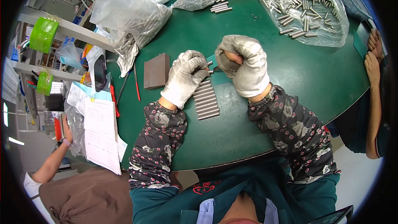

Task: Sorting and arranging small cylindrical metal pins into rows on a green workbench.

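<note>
My left hand (185,74), in a worn white work glove, has its fingers pinched at the top of a row of steel pins (206,101). Pin ends (210,63) show at its fingertips, so it seems to grip one. Across from it, my right hand (247,64), gloved too, is curled closed with a bare fingertip showing. A narrow dark tip (217,69) points from that hand toward the pins; the rest of what it holds is hidden. Below the pinched fingers, the pins lie side by side in a neat column on the green table (232,124).
Left of my hand lies a brown block (156,71). Plastic bags of pins (130,12) and an open bag with loose pins (304,10) stand at the back. Pens, a phone (100,72) and papers (100,130) line the left. Other people's arms (374,83) rest at right.
</note>
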`<state>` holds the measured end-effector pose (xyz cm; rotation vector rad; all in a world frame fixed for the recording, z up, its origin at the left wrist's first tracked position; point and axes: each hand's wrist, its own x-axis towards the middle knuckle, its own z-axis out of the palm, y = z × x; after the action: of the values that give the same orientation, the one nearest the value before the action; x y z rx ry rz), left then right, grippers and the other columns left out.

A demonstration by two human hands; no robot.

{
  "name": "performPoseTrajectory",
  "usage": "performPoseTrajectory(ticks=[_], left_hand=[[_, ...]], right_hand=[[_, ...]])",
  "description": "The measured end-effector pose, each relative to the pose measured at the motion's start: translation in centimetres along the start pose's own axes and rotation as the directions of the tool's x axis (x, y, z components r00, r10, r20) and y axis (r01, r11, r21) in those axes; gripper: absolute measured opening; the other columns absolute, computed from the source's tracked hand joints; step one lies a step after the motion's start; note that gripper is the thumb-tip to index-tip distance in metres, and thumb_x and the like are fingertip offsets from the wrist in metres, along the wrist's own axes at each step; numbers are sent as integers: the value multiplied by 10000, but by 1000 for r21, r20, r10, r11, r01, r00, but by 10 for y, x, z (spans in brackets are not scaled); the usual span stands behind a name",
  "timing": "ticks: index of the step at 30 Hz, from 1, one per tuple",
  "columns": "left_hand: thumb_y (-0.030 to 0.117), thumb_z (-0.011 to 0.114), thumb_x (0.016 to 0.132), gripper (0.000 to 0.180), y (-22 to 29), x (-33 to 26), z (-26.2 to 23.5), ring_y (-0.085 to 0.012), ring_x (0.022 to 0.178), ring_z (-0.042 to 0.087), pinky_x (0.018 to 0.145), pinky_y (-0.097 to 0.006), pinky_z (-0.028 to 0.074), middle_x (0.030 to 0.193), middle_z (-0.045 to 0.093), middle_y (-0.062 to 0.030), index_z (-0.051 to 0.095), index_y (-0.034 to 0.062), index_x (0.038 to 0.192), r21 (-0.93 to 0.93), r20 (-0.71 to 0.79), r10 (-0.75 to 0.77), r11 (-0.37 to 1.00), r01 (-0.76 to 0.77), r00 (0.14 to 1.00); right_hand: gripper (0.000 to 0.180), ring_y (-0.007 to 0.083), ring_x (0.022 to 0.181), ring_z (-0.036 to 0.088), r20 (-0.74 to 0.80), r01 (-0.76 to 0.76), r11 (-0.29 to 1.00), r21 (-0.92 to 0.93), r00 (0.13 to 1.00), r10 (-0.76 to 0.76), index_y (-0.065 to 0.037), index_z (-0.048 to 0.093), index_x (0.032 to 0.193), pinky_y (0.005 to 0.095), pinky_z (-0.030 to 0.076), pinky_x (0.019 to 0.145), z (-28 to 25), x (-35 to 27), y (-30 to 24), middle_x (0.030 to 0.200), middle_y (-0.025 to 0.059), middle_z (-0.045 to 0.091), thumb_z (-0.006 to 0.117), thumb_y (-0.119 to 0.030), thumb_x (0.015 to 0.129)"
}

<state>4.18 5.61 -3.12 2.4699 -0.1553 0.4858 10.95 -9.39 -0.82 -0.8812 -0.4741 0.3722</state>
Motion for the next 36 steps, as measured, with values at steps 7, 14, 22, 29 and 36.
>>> performPoseTrajectory(ticks=[7,14,22,29,36], left_hand=[[29,647,637,121,1,3,-1,-262,825,529,730,-345,430,841,560,-71,584,52,739,17,40,-3,1000,2,999],[51,648,656,111,-4,3,1,-275,849,528,743,-353,431,868,562,-77,592,57,752,-11,20,-29,1000,29,999],[84,644,673,102,-3,-2,1,-273,857,535,760,-358,438,883,570,-73,615,72,770,12,-19,-48,999,49,999],[11,653,635,205,-2,-5,2,-256,797,551,704,-334,452,873,559,-87,576,32,824,-81,-25,-73,994,71,997],[-10,667,628,198,-2,-3,-1,-258,799,560,689,-332,461,901,559,-97,583,30,803,3,-46,60,998,-60,997]], right_hand=[[381,86,417,266,51,-37,997,-75,998,41,-86,320,533,234,207,411,2,0,-6,494,-5,297,404,-295,841],[348,73,445,272,176,-12,988,-156,984,40,-51,395,559,229,225,425,6,4,-9,523,-23,303,465,-270,820],[368,76,417,286,174,-82,994,-76,980,94,-74,371,537,232,228,403,6,2,-4,484,-9,313,412,-278,840],[365,104,374,247,40,-82,993,83,996,79,-112,309,514,247,190,367,-11,5,5,442,-9,273,383,-269,835],[353,98,369,252,-24,-17,994,108,1000,20,-108,327,527,247,193,360,-11,7,1,445,-13,276,388,-269,834]])
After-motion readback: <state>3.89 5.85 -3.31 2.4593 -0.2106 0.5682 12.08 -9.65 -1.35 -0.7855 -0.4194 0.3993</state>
